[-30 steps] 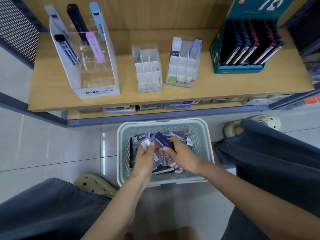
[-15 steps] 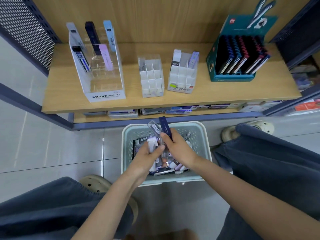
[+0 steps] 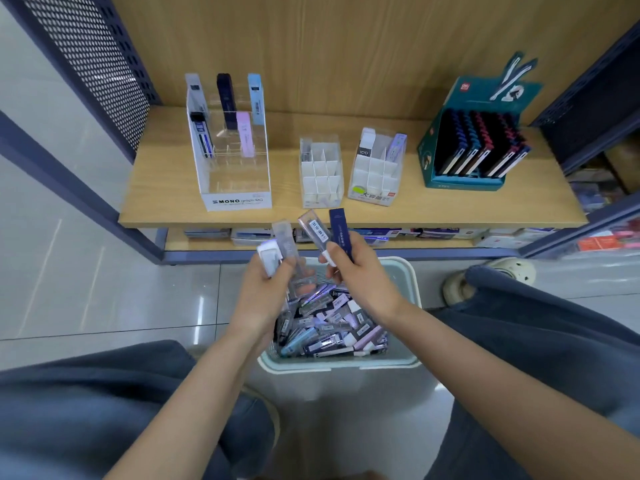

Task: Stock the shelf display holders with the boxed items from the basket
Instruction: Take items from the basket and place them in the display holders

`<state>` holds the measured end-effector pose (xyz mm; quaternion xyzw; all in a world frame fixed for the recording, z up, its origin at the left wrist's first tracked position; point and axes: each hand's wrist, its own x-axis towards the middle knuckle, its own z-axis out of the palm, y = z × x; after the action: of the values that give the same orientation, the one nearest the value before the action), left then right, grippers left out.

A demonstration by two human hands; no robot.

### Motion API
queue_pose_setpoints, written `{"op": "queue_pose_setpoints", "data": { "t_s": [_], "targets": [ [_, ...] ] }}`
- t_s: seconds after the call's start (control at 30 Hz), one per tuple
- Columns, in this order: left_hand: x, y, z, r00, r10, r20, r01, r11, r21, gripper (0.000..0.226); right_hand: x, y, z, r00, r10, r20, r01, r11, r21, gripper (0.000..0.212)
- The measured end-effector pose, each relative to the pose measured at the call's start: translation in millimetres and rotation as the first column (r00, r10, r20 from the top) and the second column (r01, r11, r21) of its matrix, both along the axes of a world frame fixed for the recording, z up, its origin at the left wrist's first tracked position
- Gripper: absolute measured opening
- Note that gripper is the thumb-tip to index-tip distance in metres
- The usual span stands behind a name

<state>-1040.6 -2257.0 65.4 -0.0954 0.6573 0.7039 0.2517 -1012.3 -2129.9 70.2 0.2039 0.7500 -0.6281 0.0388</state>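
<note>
A pale green basket (image 3: 412, 306) on the floor holds several slim boxed items (image 3: 329, 327). Above it, my left hand (image 3: 266, 292) grips a white-capped box (image 3: 268, 259) and a clear box (image 3: 285, 240). My right hand (image 3: 360, 275) holds a clear box with a barcode label (image 3: 317, 232) and a navy box (image 3: 341, 230). On the wooden shelf (image 3: 166, 195) stand a clear MONO display holder (image 3: 235, 174) with a few boxes in it, an empty white divided holder (image 3: 320, 174) and a second divided holder (image 3: 375, 171) with two boxes.
A teal carton of dark notebooks (image 3: 474, 147) stands at the shelf's right. Perforated metal panels (image 3: 86, 57) flank the shelf. A lower shelf (image 3: 346, 237) holds flat packs. My knees in dark trousers sit on either side of the basket, with a pale clog (image 3: 498, 275) to the right.
Both hands have lifted out of the basket with boxes and now hold them in front of the shelf edge. The view has tilted up toward the shelf.
</note>
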Motion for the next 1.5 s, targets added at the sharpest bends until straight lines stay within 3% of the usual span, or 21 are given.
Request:
{"op": "queue_pose_setpoints", "data": {
  "t_s": [0.13, 0.23, 0.3, 0.4, 0.57, 0.67, 0.83, 1.0, 1.2, 1.3, 1.4, 1.5],
  "targets": [
    [-4, 2, 17, 0.995, 0.09, -0.031, -0.088, 0.994, 0.061, 0.017, 3, -16, 12, 0.998, 0.069, 0.015, -0.069, 0.997, 0.022, 0.01],
    [-5, -1, 30, 0.993, 0.107, -0.053, -0.104, 0.993, 0.049, 0.017, 0, -21, 22, 0.993, 0.111, 0.026, -0.114, 0.989, 0.098, 0.005],
    [-8, -3, 35, 0.99, 0.12, -0.078, -0.117, 0.992, 0.051, 0.014, -3, -25, 27, 0.988, 0.151, 0.023, -0.152, 0.977, 0.15, 0.016],
    [-14, -4, 44, 0.986, 0.139, -0.091, -0.133, 0.989, 0.061, 0.014, -8, -28, 34, 0.984, 0.176, -0.002, -0.172, 0.962, 0.211, 0.015],
    [-35, -7, 56, 0.967, 0.155, -0.2, -0.171, 0.983, -0.068, 0.017, -19, -25, 46, 0.971, 0.241, 0.004, -0.228, 0.915, 0.332, 0.013],
    [-53, -12, 66, 0.97, 0.086, -0.225, -0.104, 0.992, -0.072, 0.018, -30, -21, 53, 0.959, 0.282, -0.041, -0.249, 0.9, 0.358, 0.006],
    [-83, -31, 76, 0.965, 0.033, -0.26, -0.059, 0.994, -0.094, 0.022, -70, -8, 61, 0.975, 0.215, -0.063, -0.181, 0.922, 0.343, 0.005],
    [-109, -48, 73, 0.967, 0.098, -0.234, -0.116, 0.991, -0.066, 0.028, -128, -4, 65, 0.958, 0.264, -0.114, -0.176, 0.851, 0.495, 0.007],
    [-128, -56, 65, 0.97, 0.15, -0.191, -0.158, 0.987, -0.029, 0.029, -205, -20, 56, 0.954, 0.149, -0.259, 0.005, 0.859, 0.512, 0.015],
    [-135, -57, 63, 0.972, 0.168, -0.166, -0.171, 0.985, -0.002, 0.028, -238, -24, 47, 0.936, 0.195, -0.293, 0.039, 0.769, 0.639, 0.005],
    [-143, -62, 62, 0.974, 0.182, -0.135, -0.182, 0.983, 0.014, 0.028, -256, -23, 42, 0.927, 0.299, -0.228, -0.011, 0.627, 0.779, 0.02],
    [-148, -65, 61, 0.974, 0.193, -0.12, -0.192, 0.981, 0.019, 0.029, -264, -21, 40, 0.928, 0.329, -0.176, -0.049, 0.574, 0.817, 0.025]
  ]
}}
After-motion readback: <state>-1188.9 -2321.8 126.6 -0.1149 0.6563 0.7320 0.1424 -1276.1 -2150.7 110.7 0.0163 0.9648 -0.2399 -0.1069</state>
